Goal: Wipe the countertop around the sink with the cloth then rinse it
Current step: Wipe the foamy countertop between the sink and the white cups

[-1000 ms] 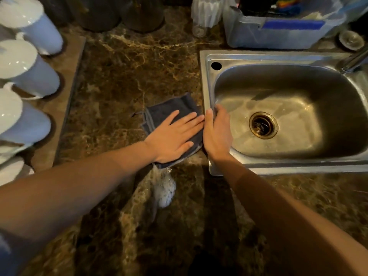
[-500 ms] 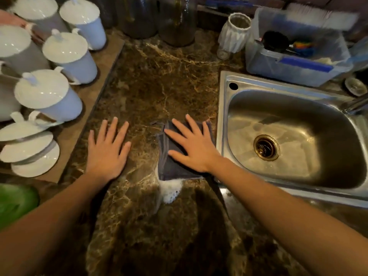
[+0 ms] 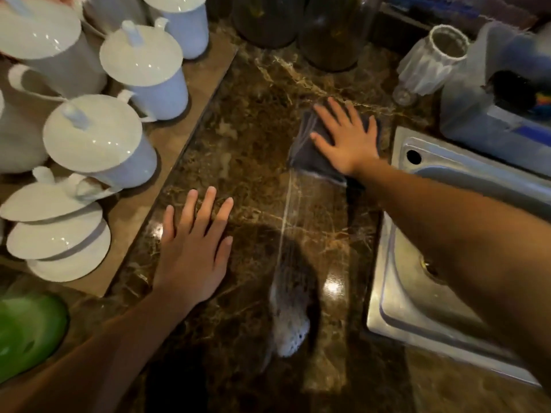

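- The right hand [image 3: 347, 138] lies palm down on the cloth [image 3: 302, 150], with its fingers straight and spread. It presses on the fabric and does not curl round it.
- The cloth is dark grey and folded. It sits on the dark marbled surface [image 3: 253, 120], just beside the far left corner of the sink [image 3: 396, 263].
- The left hand [image 3: 193, 248] rests flat on the bare surface with its fingers straight and a little apart, and it holds nothing. It is well apart from the cloth and near the edge of the brown board [image 3: 174, 138].
- The sink is steel, with a small round hole [image 3: 413, 156] in the far left corner of its rim. The right forearm crosses above its left rim.
- A thin wet streak [image 3: 284, 219] runs from the near edge of the cloth towards the person. It ends at a patch of white foam [image 3: 290, 335] on the surface.
- The brown board on the left carries white lidded mugs [image 3: 98, 138] standing upright. A stack of white lids [image 3: 56, 234] sits at its near end.
- A green object [image 3: 26, 332] shows at the lower left, too blurred to identify.
- Two dark jars [image 3: 331, 31] stand along the back of the surface, with a clear ribbed glass [image 3: 432, 61] to their right.
- A bluish plastic tub [image 3: 477, 129] sits behind the sink. Its contents are too blurred to make out.
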Available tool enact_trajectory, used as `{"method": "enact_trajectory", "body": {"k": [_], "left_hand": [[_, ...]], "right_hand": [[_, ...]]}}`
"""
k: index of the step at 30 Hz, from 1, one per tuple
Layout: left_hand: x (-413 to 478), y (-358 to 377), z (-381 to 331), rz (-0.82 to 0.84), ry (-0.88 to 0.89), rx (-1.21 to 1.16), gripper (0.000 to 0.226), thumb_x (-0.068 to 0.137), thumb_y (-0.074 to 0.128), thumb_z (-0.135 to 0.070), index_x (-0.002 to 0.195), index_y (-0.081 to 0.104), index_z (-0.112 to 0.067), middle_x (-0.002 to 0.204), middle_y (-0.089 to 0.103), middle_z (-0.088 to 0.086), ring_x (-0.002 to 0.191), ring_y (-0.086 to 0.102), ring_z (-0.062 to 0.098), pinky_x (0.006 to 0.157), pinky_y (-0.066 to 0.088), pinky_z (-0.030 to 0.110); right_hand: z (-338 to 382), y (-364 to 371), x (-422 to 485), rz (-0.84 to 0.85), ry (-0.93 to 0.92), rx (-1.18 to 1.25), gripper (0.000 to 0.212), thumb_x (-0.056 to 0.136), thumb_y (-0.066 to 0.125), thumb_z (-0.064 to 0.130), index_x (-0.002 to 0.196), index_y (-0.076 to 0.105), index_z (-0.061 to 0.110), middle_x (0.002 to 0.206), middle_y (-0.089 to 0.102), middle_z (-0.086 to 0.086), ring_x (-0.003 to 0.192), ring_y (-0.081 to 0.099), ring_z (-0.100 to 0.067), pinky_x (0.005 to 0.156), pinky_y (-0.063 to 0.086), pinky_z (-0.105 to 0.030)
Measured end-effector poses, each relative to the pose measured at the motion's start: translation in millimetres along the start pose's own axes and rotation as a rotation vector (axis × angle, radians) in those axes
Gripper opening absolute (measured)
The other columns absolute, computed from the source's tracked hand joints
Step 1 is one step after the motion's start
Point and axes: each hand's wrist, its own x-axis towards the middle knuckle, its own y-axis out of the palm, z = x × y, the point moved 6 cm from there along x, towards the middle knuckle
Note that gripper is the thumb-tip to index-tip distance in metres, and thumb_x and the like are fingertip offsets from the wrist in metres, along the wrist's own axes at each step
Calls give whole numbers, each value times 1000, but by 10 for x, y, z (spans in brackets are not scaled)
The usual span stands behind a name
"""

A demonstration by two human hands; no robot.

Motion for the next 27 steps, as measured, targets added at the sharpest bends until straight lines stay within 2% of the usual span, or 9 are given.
{"method": "enact_trajectory", "body": {"k": [4, 7, 11, 14, 17, 21, 25, 27], "left_hand": [[-7, 11, -9, -11, 13, 11, 58, 97, 22, -41, 152, 22, -25, 161, 17, 7, 148, 11, 30, 116, 8, 53], [-3, 5, 1, -20, 8, -9, 58, 97, 20, -42, 153, 21, -24, 161, 16, 6, 149, 11, 30, 116, 7, 52], [-20, -33, -21, -54, 34, -8, 57, 97, 26, -39, 152, 28, -21, 159, 23, 9, 147, 19, 33, 115, 15, 57], [-24, -10, -23, -69, 42, -27, 58, 97, 23, -38, 152, 28, -21, 160, 22, 9, 147, 16, 32, 115, 12, 56], [-18, 23, 14, -55, 14, -50, 60, 96, 19, -41, 153, 22, -24, 161, 17, 6, 149, 11, 30, 116, 7, 53], [-35, -20, -5, -12, 10, -64, 61, 96, 14, -43, 153, 22, -23, 161, 18, 7, 149, 12, 30, 116, 9, 52], [-575, 29, -34, 13, -44, -102, 62, 97, 10, -44, 153, 20, -22, 161, 16, 5, 149, 11, 25, 117, 12, 49], [-1069, 100, -107, -5, -58, -82, 58, 97, 19, -40, 151, 29, -21, 160, 22, 7, 147, 18, 27, 116, 15, 52]], "right_hand": [[20, -3, 200, 0, 108, -20, 63, 96, 23, 62, 153, 10, 39, 163, 2, 9, 149, -3, -23, 113, -1, -64], [188, 21, -27, 5, 48, -18, 66, 95, 22, 63, 154, 10, 36, 163, 1, 6, 149, -4, -23, 113, -3, -64], [566, 130, -698, 47, -99, -33, 71, 90, 15, 66, 154, 9, 36, 163, 0, 7, 149, -5, -21, 114, -2, -63], [754, 265, -1314, 73, -152, -77, 69, 91, 18, 65, 154, 9, 37, 163, 1, 7, 149, -5, -21, 114, -1, -63], [867, 376, -1840, 64, -147, -100, 67, 93, 23, 63, 154, 7, 38, 163, 1, 8, 150, -5, -22, 114, -1, -62], [972, 479, -2341, 63, -78, -76, 66, 94, 23, 63, 153, 5, 40, 162, -4, 9, 149, -10, -19, 114, -7, -58], [1048, 477, -2591, 101, 0, 31, 68, 93, 16, 65, 153, -3, 40, 160, -15, 13, 146, -21, -13, 115, -13, -52], [1032, 329, -2632, 55, 34, 206, 66, 95, 27, 61, 153, 9, 36, 162, -2, 11, 148, -10, -12, 117, -4, -46]]}}
